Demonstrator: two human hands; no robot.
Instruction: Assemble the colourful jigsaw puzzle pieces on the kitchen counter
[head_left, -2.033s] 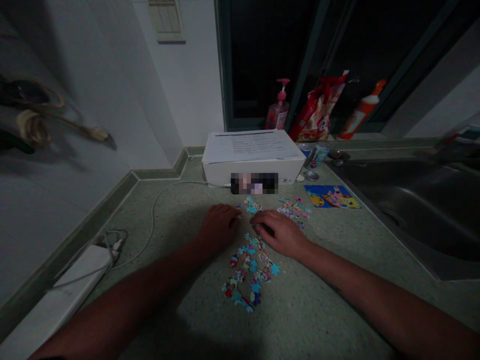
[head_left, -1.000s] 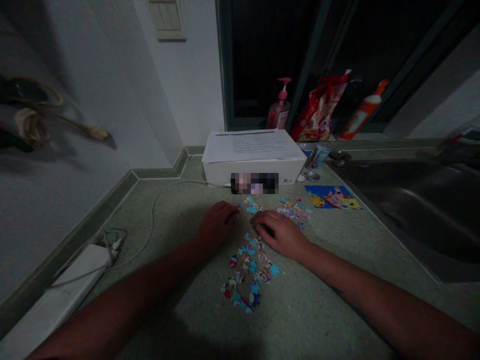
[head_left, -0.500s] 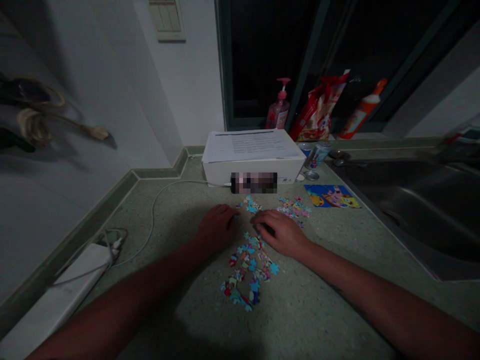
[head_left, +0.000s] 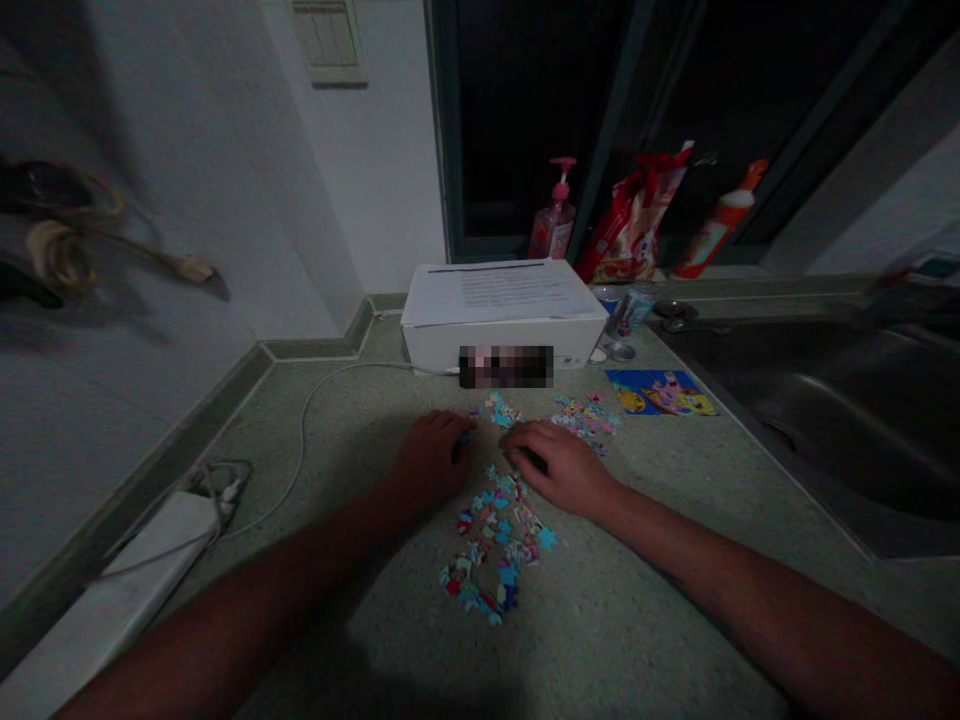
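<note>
My left hand [head_left: 435,452] rests on the counter with its fingers curled, and a bit of a blue puzzle piece [head_left: 466,437] shows at the fingertips. Across a small gap, my right hand [head_left: 559,462] bends its thumb and fingers together; whatever lies at its dark fingertips cannot be made out. A long pile of loose, colourful puzzle pieces [head_left: 504,530] spreads in front of the hands. Behind them lie a small blue cluster of pieces [head_left: 499,410] and, to its right, a pink and pastel cluster [head_left: 592,418], partly behind my right hand.
At the back stand a white box [head_left: 427,345] with a printed sheet on top and a blurred-out phone [head_left: 506,367] against it. A cartoon picture card [head_left: 660,392] lies by the sink [head_left: 840,420]. A white cable [head_left: 302,430] and power strip [head_left: 127,590] are at left.
The view has shifted very slightly. Both hands stay almost in place, with only small finger movement. The puzzle clusters look the same.
</note>
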